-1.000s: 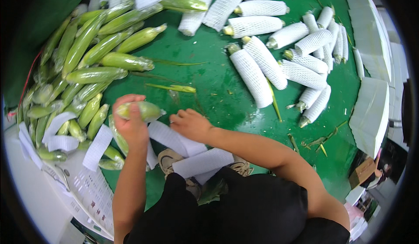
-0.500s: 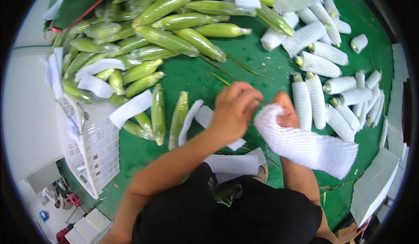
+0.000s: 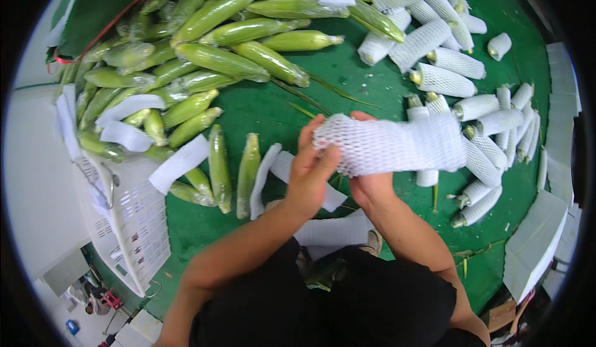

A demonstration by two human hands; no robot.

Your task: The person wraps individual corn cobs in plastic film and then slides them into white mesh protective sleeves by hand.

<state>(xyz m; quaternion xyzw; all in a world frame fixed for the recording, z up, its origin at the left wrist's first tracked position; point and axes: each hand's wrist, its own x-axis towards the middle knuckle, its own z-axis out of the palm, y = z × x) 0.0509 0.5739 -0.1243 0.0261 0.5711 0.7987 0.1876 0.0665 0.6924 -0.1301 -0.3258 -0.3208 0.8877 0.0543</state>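
A white foam net sleeve point(image 3: 403, 145) is stretched out almost level between my hands and to the right of them. My left hand point(image 3: 309, 176) pinches its left end, thumb in front and fingers behind. Beneath and behind the sleeve, my right hand point(image 3: 372, 189) holds it, most of its fingers hidden and a fingertip showing above the upper edge. Whether anything is inside the sleeve I cannot tell. Nearest to my left hand lie an ear of corn in clear film point(image 3: 248, 176) and a narrow white foam sleeve point(image 3: 264, 179).
Film-wrapped green corn ears point(image 3: 220, 61) are heaped at the far left, with loose foam sleeves point(image 3: 180, 164) among them. Sleeved ears point(image 3: 444, 80) lie across the right of the green surface point(image 3: 385, 92). A white plastic crate point(image 3: 143, 223) stands at the left.
The sleeve has swung up and left to nearly level. My left hand, apart from it before, now grips its end, and my right hand has shifted beneath and behind it.
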